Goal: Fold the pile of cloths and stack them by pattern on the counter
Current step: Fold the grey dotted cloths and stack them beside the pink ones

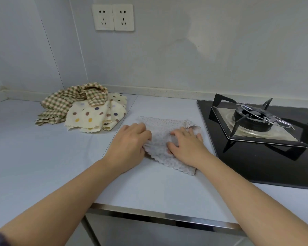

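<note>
A pale cloth with small dots (163,132) lies spread on the white counter (43,153) in front of me. My left hand (130,144) pinches its left edge, where the fabric bunches under the fingers. My right hand (187,146) lies on the cloth's right part, fingers curled into the fabric. At the back left sits a loose pile: a crumpled green-and-cream checked cloth (69,102) partly on top of cream cloths with large coloured dots (96,116).
A black glass gas hob with a burner and pan support (256,121) borders the cloth on the right. Two wall sockets (113,17) sit above the pile. The counter's metal front edge (167,217) runs below my forearms.
</note>
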{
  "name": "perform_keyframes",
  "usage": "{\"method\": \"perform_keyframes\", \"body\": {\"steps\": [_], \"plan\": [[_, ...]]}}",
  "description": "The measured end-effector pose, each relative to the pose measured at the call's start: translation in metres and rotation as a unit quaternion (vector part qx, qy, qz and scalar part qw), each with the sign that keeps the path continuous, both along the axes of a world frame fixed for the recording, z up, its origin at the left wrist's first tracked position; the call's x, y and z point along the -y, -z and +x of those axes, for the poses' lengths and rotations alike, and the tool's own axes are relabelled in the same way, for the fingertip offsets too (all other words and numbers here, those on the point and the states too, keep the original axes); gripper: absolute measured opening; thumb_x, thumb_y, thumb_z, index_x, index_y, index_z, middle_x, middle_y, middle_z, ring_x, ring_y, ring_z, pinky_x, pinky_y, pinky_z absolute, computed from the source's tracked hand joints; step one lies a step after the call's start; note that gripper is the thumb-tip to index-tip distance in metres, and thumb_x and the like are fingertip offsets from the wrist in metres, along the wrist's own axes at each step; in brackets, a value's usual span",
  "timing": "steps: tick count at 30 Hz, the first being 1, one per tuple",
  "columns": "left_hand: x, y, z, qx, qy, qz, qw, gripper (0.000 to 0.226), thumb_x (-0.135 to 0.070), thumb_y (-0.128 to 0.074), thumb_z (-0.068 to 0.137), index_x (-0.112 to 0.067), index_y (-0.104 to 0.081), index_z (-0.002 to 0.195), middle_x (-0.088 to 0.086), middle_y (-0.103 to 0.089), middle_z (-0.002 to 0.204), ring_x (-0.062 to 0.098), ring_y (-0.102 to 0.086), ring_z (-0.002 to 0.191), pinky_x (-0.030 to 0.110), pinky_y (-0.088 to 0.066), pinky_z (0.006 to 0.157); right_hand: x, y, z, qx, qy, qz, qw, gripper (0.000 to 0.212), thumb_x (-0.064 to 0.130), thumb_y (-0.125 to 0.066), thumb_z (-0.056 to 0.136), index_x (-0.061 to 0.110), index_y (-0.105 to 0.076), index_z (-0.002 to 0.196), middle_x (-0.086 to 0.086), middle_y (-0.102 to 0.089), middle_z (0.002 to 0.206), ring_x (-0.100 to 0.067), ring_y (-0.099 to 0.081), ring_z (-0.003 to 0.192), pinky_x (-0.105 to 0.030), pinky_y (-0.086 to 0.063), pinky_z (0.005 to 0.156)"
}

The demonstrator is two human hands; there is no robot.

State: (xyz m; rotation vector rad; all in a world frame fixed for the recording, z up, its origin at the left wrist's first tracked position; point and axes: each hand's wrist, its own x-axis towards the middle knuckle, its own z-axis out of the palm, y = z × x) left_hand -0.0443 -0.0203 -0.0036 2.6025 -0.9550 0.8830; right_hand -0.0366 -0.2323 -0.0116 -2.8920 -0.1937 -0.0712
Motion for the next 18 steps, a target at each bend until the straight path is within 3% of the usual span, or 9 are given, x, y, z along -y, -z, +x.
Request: {"method": "perform_keyframes", "body": {"steps": [4,7,9,10,12,15,18], "plan": [[-0.01,-0.004,0.002,0.002,-0.026,-0.045,0.999,0.018,-0.008,-0.044,0.078,-0.014,-0.061,0.078,-0.004,-0.057,0.081,0.019,-0.052,0.072,0.032,-0.035,0.064,0.001,-0.006,-0.005,0.041,-0.02,0.061,0.997,0.044,0.041,-0.038,0.097,0.024,-0.042,0.138,-0.001,-0.034,0.146,-0.025,-0.021,0.142,-0.046,-0.015,0.116],[-0.013,0.001,0.002,-0.064,-0.012,-0.084,0.994,0.02,-0.014,-0.035,0.082,-0.014,-0.054,0.078,-0.005,-0.056,0.072,0.019,-0.051,0.064,0.031,-0.036,0.06,-0.001,-0.018,-0.015,0.109,-0.088,0.159,0.977,0.03,0.035,-0.045,0.098,0.021,-0.056,0.123,0.009,-0.052,0.123,-0.012,-0.048,0.118,-0.034,-0.039,0.102],[-0.013,0.002,0.002,-0.117,-0.017,-0.098,0.988,0.016,-0.016,-0.034,0.082,-0.016,-0.05,0.08,-0.004,-0.054,0.072,0.02,-0.049,0.065,0.037,-0.041,0.057,-0.008,-0.023,-0.022,0.085,-0.136,0.149,0.976,0.034,0.048,-0.045,0.093,0.025,-0.059,0.113,0.013,-0.058,0.105,-0.008,-0.054,0.099,-0.035,-0.046,0.091],[-0.014,0.002,0.002,-0.127,-0.017,-0.082,0.988,0.017,-0.02,-0.033,0.083,-0.017,-0.05,0.082,-0.005,-0.054,0.073,0.019,-0.049,0.067,0.039,-0.043,0.06,-0.011,-0.022,-0.025,0.07,-0.153,0.12,0.978,0.044,0.059,-0.041,0.087,0.028,-0.06,0.111,0.013,-0.059,0.104,-0.008,-0.053,0.099,-0.036,-0.046,0.091],[-0.014,0.003,0.003,-0.123,-0.002,-0.026,0.992,0.023,-0.037,-0.034,0.083,-0.022,-0.051,0.086,-0.008,-0.054,0.079,0.014,-0.049,0.075,0.037,-0.045,0.065,-0.013,-0.02,-0.025,0.048,-0.165,0.071,0.983,0.062,0.074,-0.03,0.077,0.032,-0.059,0.114,0.015,-0.056,0.112,-0.007,-0.048,0.109,-0.036,-0.039,0.098],[-0.013,0.005,0.004,-0.106,0.006,0.048,0.993,0.044,-0.067,-0.045,0.078,-0.027,-0.054,0.094,-0.014,-0.051,0.088,0.008,-0.046,0.081,0.026,-0.041,0.07,-0.01,-0.022,-0.026,0.019,-0.159,0.059,0.985,0.061,0.074,-0.043,0.082,0.033,-0.053,0.125,0.015,-0.047,0.134,-0.006,-0.036,0.128,-0.034,-0.024,0.11],[-0.015,0.004,0.007,-0.109,0.0,0.048,0.993,0.044,-0.068,-0.049,0.077,-0.028,-0.053,0.094,-0.014,-0.051,0.089,0.006,-0.046,0.082,0.023,-0.041,0.069,-0.007,-0.025,-0.03,-0.031,-0.171,0.029,0.984,0.067,0.067,-0.051,0.084,0.033,-0.04,0.141,0.011,-0.029,0.153,-0.007,-0.015,0.143,-0.039,-0.007,0.117]]}}
